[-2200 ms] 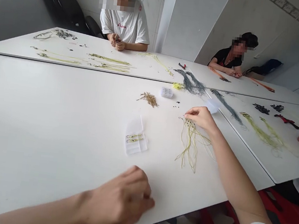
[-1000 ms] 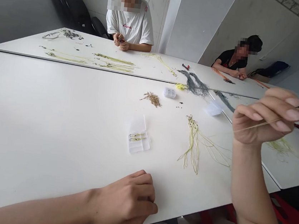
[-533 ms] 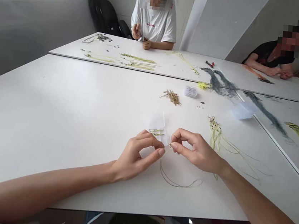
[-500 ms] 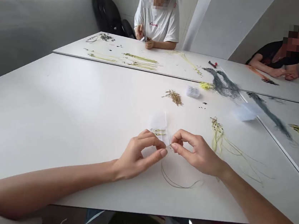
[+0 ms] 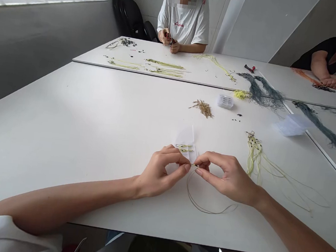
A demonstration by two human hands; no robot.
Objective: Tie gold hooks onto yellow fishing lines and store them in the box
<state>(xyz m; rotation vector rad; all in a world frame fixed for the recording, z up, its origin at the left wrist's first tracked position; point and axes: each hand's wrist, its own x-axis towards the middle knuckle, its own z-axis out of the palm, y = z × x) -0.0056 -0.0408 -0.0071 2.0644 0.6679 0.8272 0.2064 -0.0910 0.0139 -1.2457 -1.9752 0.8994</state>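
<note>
My left hand (image 5: 159, 173) pinches one end of a tiny gold and dark fishing rig piece (image 5: 194, 165) between thumb and forefinger. At its other end, the fingertips of my right hand (image 5: 230, 179) are closed on the thin fishing line attached there; the exact grip is partly hidden. The loose fishing line (image 5: 203, 210) curves in a loop on the table below both hands. Just behind my fingertips lies a small clear plastic box (image 5: 185, 135), its lid open, with several yellow-line rigs (image 5: 185, 147) inside.
Beyond are a pile of small gold swivels (image 5: 204, 108), a closed clear box (image 5: 225, 102) and yellow cord (image 5: 242, 95). To the right lie a bundle of yellow rigs (image 5: 253, 152), clear plastic bags (image 5: 293, 125) and grey line bundles (image 5: 322, 129). Two people work at the far tables.
My fingertips have come closer together around the small piece, which now lies level between them. The view has shifted slightly left, and the person in black has moved their hands apart.
</note>
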